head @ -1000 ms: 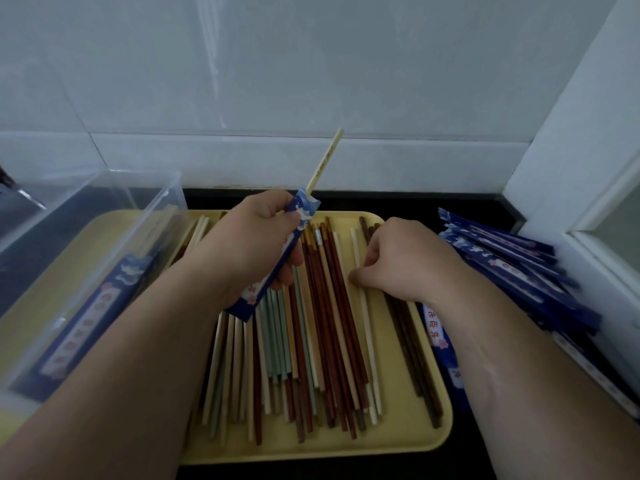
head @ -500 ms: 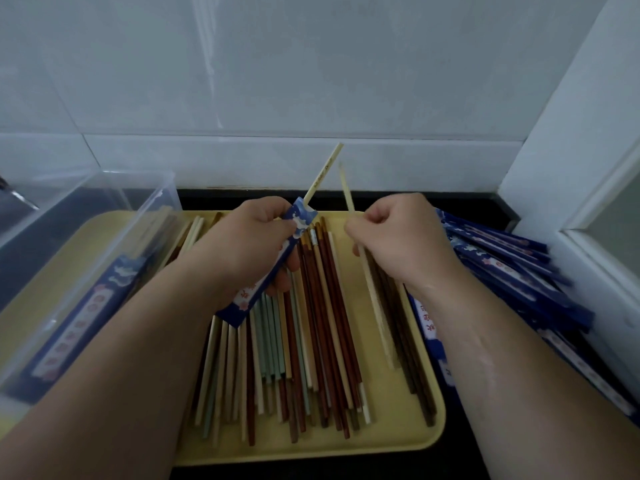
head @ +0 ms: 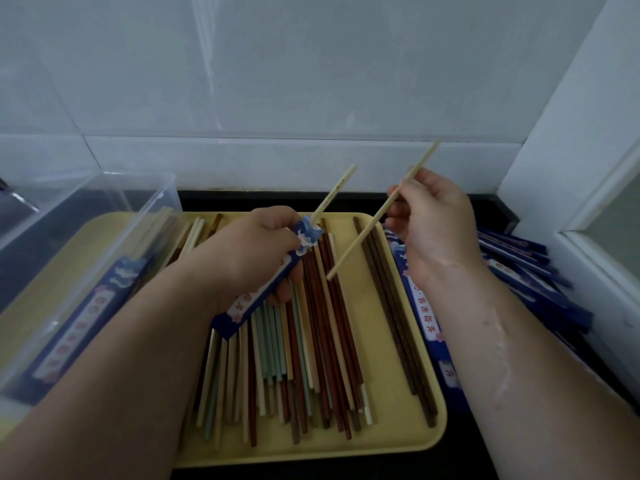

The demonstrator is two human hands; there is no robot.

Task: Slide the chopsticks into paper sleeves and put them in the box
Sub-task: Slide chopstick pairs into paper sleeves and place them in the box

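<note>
chopstick (head: 375, 216) pinched in right hand (head: 434, 226), mid-frame above tray (head: 398, 341), slanting from lower left to upper right. left hand (head: 249, 251) grips sleeve (head: 266, 282), another chopstick (head: 332, 194) poking out toward upper right.

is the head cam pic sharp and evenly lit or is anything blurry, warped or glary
Head view: dim, flat, bluish light; the wall tile lines bow from the wide lens; a pale streak of glare runs down the wall; the clear box at the left edge looks soft; the right hand and its chopstick are slightly smeared.
</note>
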